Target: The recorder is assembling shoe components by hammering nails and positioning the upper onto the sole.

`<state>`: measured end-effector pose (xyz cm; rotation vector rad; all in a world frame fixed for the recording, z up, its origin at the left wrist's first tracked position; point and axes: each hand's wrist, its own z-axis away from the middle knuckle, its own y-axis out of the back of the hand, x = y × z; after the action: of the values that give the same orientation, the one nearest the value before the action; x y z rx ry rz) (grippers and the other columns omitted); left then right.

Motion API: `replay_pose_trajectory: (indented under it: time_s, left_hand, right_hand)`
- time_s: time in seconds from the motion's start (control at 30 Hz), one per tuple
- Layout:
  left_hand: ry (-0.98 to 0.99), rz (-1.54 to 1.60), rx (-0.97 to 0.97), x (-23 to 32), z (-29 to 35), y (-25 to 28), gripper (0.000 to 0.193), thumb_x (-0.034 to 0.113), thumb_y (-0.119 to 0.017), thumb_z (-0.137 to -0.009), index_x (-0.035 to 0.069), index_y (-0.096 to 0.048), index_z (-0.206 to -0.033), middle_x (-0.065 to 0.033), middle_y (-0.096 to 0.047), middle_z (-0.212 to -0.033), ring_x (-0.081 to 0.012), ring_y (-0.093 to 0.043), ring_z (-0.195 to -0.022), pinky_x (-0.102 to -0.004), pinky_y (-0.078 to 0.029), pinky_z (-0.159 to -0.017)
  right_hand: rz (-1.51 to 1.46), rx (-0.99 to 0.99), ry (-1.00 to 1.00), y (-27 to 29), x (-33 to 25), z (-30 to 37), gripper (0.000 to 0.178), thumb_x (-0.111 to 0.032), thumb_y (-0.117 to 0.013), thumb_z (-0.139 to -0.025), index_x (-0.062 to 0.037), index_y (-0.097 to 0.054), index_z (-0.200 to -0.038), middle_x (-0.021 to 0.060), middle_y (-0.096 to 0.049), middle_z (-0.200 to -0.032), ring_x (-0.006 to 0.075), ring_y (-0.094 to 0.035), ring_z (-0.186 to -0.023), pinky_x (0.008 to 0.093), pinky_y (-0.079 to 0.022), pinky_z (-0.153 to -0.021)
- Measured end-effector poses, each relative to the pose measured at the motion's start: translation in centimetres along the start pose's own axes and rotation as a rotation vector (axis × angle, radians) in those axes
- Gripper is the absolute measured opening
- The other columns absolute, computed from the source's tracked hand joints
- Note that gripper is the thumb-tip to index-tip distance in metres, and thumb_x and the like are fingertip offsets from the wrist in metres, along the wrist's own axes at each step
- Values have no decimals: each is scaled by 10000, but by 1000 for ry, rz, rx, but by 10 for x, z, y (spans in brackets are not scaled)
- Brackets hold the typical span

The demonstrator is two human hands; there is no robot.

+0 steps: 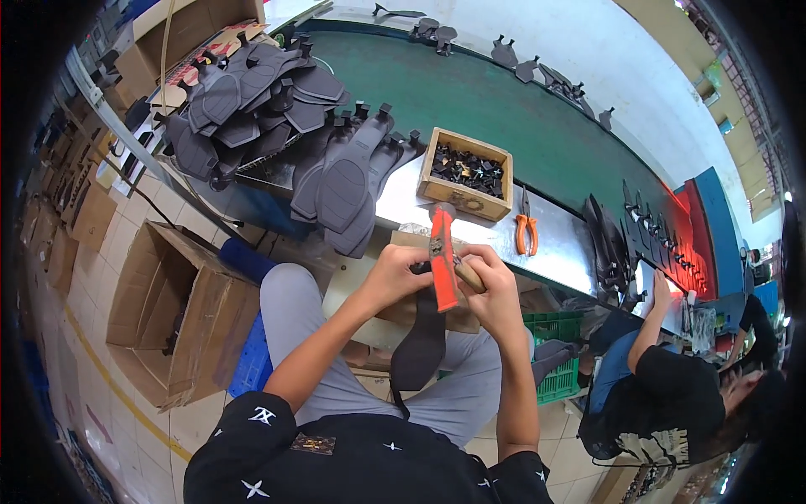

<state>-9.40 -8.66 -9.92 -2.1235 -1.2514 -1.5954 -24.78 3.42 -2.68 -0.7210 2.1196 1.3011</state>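
Observation:
My right hand (494, 296) is closed round the short wooden handle of a hammer (445, 290) with an orange-red head. The head lies crosswise in front of my left hand (392, 275), whose fingers are closed at the end of a dark grey sandal sole (420, 351). The sole hangs down between my knees, with a thin strap at its lower end. The hammer head hides the spot where my left fingertips meet the sole. Just beyond my hands stands a wooden box (468, 204) full of small black parts.
Dark soles (336, 189) are piled at the bench's left. Orange-handled pliers (526, 233) lie right of the box. Behind runs a green conveyor belt (382, 71) carrying more soles. A cardboard box (214, 336) stands at my left, a green crate (558, 382) at my right, near a co-worker (663, 386).

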Motion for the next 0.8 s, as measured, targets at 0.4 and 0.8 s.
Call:
replay_pose_trajectory:
  time_s: [0.4, 0.8]
  left_hand:
    - [249, 268, -22, 9, 2, 2, 275, 135, -798, -799, 13, -748, -1040, -46, -752, -827, -22, -597, -738, -232, -512, -666]
    - [239, 300, -10, 16, 1, -1, 264, 133, -805, -788, 14, -757, -1018, -57, -759, -855, -30, -611, -753, -228, -519, -693]
  right_hand:
    - [-277, 69, -364, 22, -75, 58, 361, -136, -533, -1018, -3, -496, -1352, 10, -574, -804, 46, -506, -600, 216, -413, -534]
    - [-27, 14, -335, 9, -69, 63, 355, -72, -524, -999, 58, -484, -1327, 269, -645, -999, 391, -646, -836, 387, -511, -756]
